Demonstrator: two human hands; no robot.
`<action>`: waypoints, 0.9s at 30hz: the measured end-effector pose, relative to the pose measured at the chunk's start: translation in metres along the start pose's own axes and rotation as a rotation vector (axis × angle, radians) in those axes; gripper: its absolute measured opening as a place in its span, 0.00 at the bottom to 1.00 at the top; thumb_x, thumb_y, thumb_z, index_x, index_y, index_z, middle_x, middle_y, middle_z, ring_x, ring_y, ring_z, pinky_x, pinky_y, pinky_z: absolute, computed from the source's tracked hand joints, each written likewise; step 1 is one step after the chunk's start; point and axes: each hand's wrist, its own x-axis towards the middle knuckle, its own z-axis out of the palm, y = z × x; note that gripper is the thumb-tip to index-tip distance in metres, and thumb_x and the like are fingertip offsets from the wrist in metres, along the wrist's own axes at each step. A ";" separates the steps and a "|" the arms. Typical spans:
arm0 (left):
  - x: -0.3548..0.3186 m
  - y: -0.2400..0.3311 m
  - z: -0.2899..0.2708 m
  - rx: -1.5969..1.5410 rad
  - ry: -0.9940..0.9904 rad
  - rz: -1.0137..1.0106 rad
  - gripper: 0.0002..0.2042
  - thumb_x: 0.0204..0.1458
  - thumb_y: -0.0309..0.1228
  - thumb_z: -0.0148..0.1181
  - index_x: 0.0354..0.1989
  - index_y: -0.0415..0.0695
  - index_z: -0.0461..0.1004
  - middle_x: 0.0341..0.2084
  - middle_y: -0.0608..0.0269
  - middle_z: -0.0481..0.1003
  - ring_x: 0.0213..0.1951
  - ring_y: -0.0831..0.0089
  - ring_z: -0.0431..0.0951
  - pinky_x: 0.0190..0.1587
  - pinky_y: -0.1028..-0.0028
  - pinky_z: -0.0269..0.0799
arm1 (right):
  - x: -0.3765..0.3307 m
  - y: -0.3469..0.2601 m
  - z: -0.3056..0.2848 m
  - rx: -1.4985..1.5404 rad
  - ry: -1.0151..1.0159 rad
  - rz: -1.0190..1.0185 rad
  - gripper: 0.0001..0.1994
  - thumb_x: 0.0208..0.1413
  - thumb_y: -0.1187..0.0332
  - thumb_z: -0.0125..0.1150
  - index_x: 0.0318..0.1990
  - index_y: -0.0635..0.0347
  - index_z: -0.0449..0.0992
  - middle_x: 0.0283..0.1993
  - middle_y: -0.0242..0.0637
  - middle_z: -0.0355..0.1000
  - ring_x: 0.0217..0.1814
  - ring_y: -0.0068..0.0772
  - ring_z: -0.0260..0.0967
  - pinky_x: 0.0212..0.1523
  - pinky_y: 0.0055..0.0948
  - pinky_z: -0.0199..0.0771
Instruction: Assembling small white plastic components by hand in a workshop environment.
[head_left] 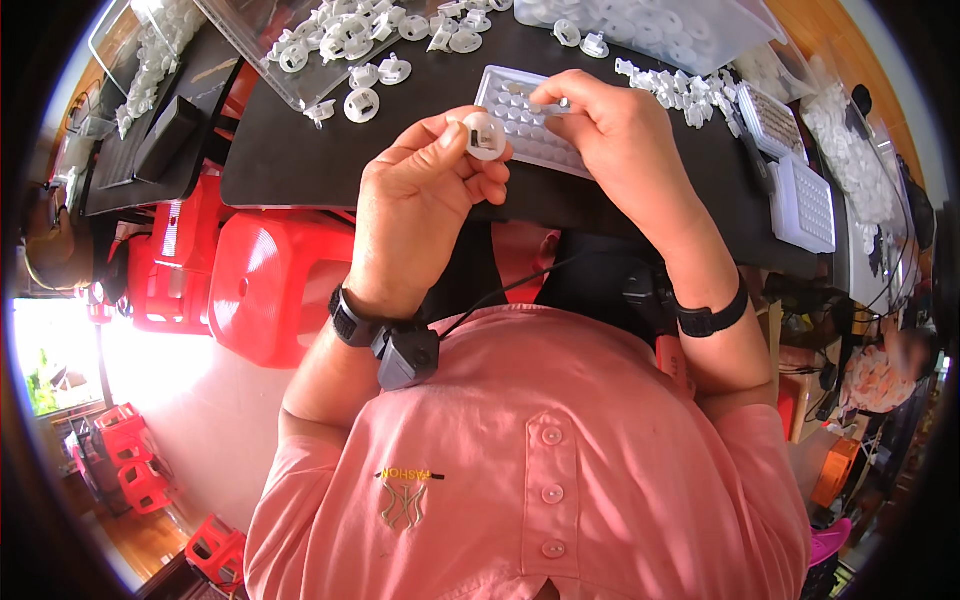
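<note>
Likely light, stiff plastic, I'd say: L hand [415, 185] pinches white disc [487, 132].
Best held by rim; R hand [615, 125] fingers narrow over tray [497, 73], can't tell if gripping.

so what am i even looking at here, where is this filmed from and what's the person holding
There is no machine here, just a person's two bare hands. The single picture comes from a wide fisheye camera worn on the head, looking down, so straight edges bend near the rim.

The left hand holds up a white disc with a dark slot. The right hand, over a white tray, seems to pinch a small piece, too tiny to make out.

On the dark table lie loose white parts, a clear bin of similar ones, and more trays at the right.
</note>
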 end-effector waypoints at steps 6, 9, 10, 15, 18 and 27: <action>-0.001 0.003 0.000 0.038 -0.037 -0.034 0.14 0.65 0.30 0.55 0.51 0.30 0.72 0.39 0.48 0.78 0.37 0.65 0.79 0.40 0.69 0.75 | 0.016 0.009 0.017 -0.335 0.087 -0.129 0.06 0.52 0.71 0.63 0.37 0.50 0.82 0.27 0.40 0.78 0.30 0.47 0.77 0.31 0.43 0.75; -0.002 0.003 0.001 0.034 -0.031 -0.040 0.14 0.65 0.30 0.56 0.50 0.30 0.73 0.38 0.49 0.78 0.36 0.65 0.79 0.39 0.69 0.75 | 0.018 0.012 0.021 -0.408 0.098 -0.129 0.05 0.52 0.70 0.63 0.36 0.51 0.82 0.27 0.40 0.78 0.31 0.46 0.78 0.31 0.43 0.75; -0.002 0.003 0.002 0.030 -0.023 -0.045 0.14 0.64 0.29 0.57 0.50 0.29 0.73 0.38 0.49 0.79 0.35 0.65 0.80 0.38 0.69 0.76 | 0.018 0.013 0.022 -0.437 0.108 -0.124 0.05 0.52 0.69 0.63 0.36 0.50 0.82 0.26 0.40 0.77 0.30 0.46 0.77 0.31 0.42 0.75; -0.005 0.001 -0.002 0.086 -0.060 -0.038 0.16 0.65 0.32 0.55 0.54 0.31 0.71 0.41 0.46 0.78 0.37 0.65 0.79 0.41 0.67 0.74 | 0.018 0.013 0.024 -0.507 0.140 -0.134 0.03 0.53 0.67 0.63 0.35 0.49 0.81 0.25 0.39 0.77 0.29 0.46 0.77 0.30 0.43 0.74; -0.007 -0.001 -0.001 0.108 -0.055 -0.027 0.15 0.65 0.31 0.55 0.53 0.31 0.72 0.41 0.47 0.78 0.37 0.65 0.79 0.41 0.68 0.74 | 0.019 0.011 0.023 -0.490 0.126 -0.139 0.03 0.53 0.66 0.63 0.34 0.49 0.79 0.24 0.39 0.76 0.29 0.46 0.76 0.30 0.44 0.73; -0.010 -0.001 0.004 0.115 -0.021 -0.006 0.14 0.65 0.30 0.55 0.51 0.31 0.73 0.39 0.49 0.79 0.36 0.67 0.79 0.40 0.69 0.75 | 0.019 0.022 0.020 -0.522 0.099 -0.146 0.03 0.55 0.66 0.62 0.33 0.51 0.75 0.25 0.39 0.76 0.29 0.47 0.76 0.29 0.45 0.72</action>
